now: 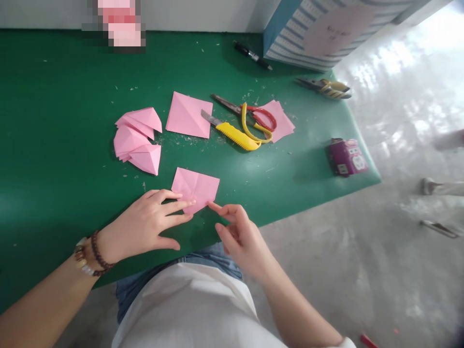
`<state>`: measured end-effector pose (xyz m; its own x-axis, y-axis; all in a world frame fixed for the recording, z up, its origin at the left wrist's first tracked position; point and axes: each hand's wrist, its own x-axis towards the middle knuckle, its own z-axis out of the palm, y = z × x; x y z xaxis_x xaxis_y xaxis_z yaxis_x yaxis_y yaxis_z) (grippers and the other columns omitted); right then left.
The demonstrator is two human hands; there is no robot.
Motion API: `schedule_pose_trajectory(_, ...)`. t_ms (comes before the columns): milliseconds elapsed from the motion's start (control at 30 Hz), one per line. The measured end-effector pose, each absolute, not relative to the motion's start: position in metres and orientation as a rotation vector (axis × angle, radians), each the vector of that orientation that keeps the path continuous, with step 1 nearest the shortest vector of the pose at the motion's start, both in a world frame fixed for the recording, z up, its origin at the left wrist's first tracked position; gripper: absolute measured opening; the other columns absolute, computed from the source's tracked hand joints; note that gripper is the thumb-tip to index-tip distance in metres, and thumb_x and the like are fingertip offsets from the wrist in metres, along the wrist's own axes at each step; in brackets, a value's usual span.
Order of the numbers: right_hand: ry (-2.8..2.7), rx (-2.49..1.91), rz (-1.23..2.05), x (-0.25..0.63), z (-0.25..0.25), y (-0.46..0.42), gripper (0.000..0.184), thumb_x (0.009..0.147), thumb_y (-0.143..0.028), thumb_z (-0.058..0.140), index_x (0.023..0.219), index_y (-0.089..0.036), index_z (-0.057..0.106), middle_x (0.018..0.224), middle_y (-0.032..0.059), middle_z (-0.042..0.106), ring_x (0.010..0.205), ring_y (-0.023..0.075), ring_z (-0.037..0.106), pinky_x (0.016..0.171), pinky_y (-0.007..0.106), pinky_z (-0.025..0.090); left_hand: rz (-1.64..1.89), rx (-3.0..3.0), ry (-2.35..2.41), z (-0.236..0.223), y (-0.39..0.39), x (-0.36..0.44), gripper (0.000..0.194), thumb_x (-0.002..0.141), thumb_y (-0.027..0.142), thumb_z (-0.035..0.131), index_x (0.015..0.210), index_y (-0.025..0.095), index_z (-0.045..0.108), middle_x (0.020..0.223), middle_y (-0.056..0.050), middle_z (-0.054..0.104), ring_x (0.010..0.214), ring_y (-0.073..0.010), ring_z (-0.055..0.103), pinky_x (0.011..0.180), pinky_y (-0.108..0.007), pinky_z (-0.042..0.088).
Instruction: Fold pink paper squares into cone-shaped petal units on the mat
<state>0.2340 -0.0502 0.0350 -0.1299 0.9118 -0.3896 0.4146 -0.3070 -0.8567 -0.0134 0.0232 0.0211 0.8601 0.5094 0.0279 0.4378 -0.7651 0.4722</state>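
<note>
A creased pink sheet of paper (197, 186) lies near the front edge of the green table. My left hand (154, 220) rests on its left side with fingers spread flat. At the paper's lower right edge, the index fingertip of my right hand (241, 234) touches down, while the other fingers curl under and the thumb stands apart. Behind the sheet lies a flat pink paper square (184, 113) with a diagonal crease. Several folded pink paper pieces (136, 140) overlap in a heap to its left.
Scissors (250, 111) with red and yellow handles and a yellow utility knife (235, 135) lie by more pink paper (281, 121). Farther off are a black pen (252, 55), pliers (328, 88), a purple box (348, 157) and a striped bag (311, 34). Paper scraps dot the green table (65, 135).
</note>
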Motion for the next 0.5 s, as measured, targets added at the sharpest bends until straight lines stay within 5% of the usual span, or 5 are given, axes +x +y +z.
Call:
schedule_pose_trajectory(233,-1.625,-1.722,0.941,0.251,0.026,-0.04,0.01,0.093,-0.029,0.055,0.094,-0.025,0.045,0.127,0.0104,0.065,0.043,0.0052,0.046,0.042,0.025,0.043,0.194,2.541,0.698,0.022,0.023,-0.012,0.059,0.073,0.043,0.08,0.126,0.026,0.06,0.139,-0.004,0.058,0.125,-0.0319,0.049,0.1,-0.048,0.044)
schedule_pose_trajectory(400,-2.029,-1.584,0.337,0.236,0.011,-0.021,0.003,0.093,-0.024,0.058,0.09,-0.023,0.059,0.094,0.0062,0.064,0.077,0.0169,0.063,0.064,0.029,0.052,0.175,2.482,0.767,0.024,0.022,-0.013,0.09,0.07,0.052,0.08,0.145,0.026,0.039,0.134,-0.009,0.059,0.122,-0.0315,0.051,0.1,-0.047,0.044)
schedule_pose_trajectory(500,-2.147,-1.552,0.256,0.227,0.004,-0.016,0.009,0.095,-0.023,0.056,0.088,-0.021,0.062,0.083,0.005,0.062,0.074,0.0178,0.06,0.066,0.03,0.05,0.194,2.461,0.811,0.024,0.021,-0.013,0.101,0.068,0.057,0.08,0.149,0.022,0.031,0.13,-0.013,0.059,0.12,-0.0317,0.053,0.1,-0.047,0.044)
